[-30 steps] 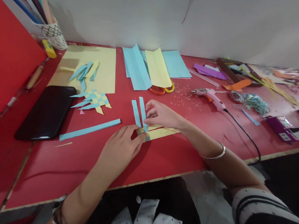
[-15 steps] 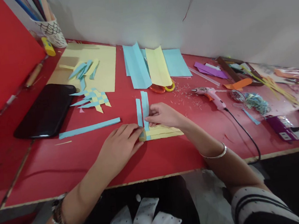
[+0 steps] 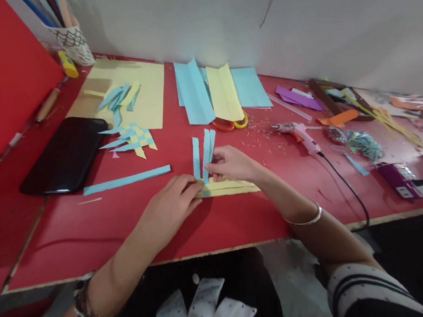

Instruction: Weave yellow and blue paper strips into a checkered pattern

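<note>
Yellow paper strips (image 3: pixel 233 189) lie side by side near the table's front edge, with blue paper strips (image 3: pixel 206 151) crossing them and pointing away from me. My left hand (image 3: pixel 176 197) has its fingers closed on the left end of the yellow strips, holding them against the table. My right hand (image 3: pixel 230 164) pinches a blue strip between thumb and fingers; the exact grip is partly hidden. Another blue strip (image 3: pixel 195 155) stands out just left of it. A loose long blue strip (image 3: pixel 127 180) lies to the left of my hands.
A black tray-like object (image 3: pixel 63 155) and a woven blue-and-yellow piece (image 3: pixel 134 137) are on the left. Folded sheets (image 3: pixel 223 92) lie over scissors (image 3: pixel 241 122) at the back. To the right are a pink glue gun (image 3: pixel 299 136), its cord, and a purple power box (image 3: pixel 398 180).
The blue strips by my right hand have fanned apart at their far ends, one leaning right. The crossing near my left fingers now shows more yellow. Both hands stay nearly in place.
</note>
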### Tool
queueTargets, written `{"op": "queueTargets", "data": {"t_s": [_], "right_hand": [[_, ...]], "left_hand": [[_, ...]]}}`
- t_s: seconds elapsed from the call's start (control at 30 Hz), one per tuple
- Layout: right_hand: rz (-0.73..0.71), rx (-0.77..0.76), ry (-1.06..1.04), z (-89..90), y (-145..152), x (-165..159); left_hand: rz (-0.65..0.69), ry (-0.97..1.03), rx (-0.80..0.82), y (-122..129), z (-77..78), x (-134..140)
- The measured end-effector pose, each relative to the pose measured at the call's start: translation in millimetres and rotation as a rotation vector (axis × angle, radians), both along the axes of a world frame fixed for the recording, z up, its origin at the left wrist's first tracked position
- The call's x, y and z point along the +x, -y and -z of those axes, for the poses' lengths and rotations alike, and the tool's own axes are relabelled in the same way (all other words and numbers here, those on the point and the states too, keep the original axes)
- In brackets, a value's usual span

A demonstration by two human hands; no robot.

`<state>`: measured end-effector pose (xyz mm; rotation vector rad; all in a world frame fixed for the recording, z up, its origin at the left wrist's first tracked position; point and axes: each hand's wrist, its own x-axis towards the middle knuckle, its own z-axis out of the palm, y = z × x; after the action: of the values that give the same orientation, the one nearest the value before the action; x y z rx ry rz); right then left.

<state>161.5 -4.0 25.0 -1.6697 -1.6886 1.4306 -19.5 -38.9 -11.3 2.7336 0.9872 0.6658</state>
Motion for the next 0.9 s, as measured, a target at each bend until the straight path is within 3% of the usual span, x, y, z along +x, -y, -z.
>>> {"op": "queueTargets", "data": {"t_s": [0.2,0.4,0.67,0.9], "right_hand": [[-0.058,-0.026,-0.034,0.8,-2,3],[-0.080,0.046,0.055,-0.3,1,2],[-0.127,0.267,0.199,10.7,-1,-2],[-0.118,0.158,0.121,5.7,3,0]], "left_hand": [[-0.004,0.001,-0.036,1,0.1,0],[0.003,0.012,0.001,0,-2.0,1],[0.001,-0.009,0.000,0,-0.9,1],[-0.003,-0.013,0.005,1,-2.2,1]]}}
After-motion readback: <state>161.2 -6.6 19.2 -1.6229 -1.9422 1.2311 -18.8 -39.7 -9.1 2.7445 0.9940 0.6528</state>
